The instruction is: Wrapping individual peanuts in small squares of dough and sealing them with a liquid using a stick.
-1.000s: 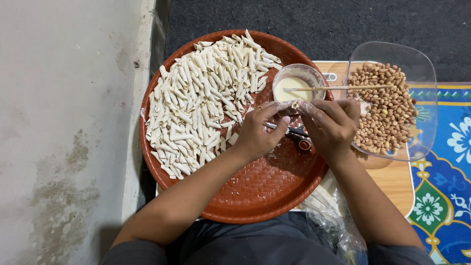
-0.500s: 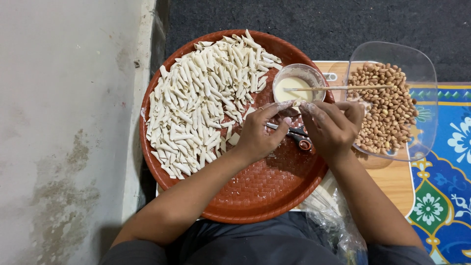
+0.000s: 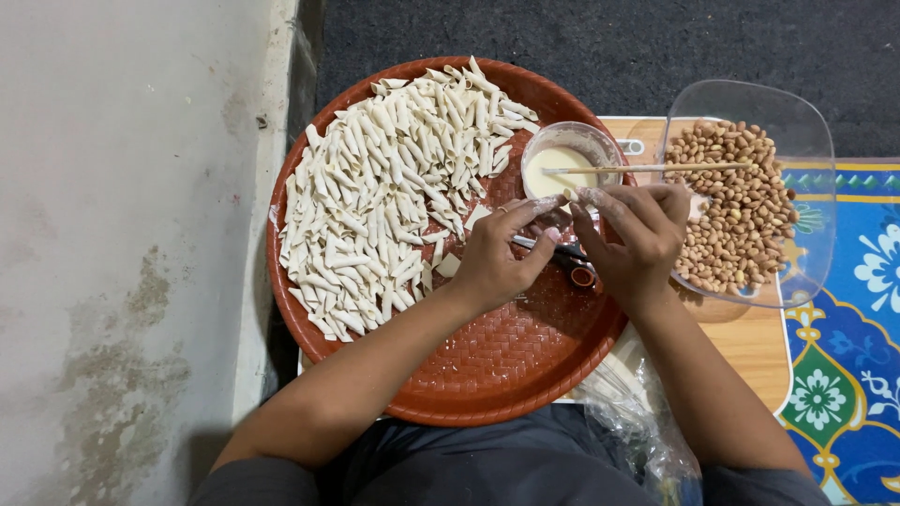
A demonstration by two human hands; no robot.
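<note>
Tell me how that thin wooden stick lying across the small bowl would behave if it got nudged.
The stick looks slim and round, so it would probably roll or slide easily. It spans from the small bowl rim to the clear container of peanuts, so a nudge might drop one end. Its bowl end may be sticky, as it sits over the pale paste.

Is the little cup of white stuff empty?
No, the cup holds creamy liquid, and a stick lies across its rim.
</note>
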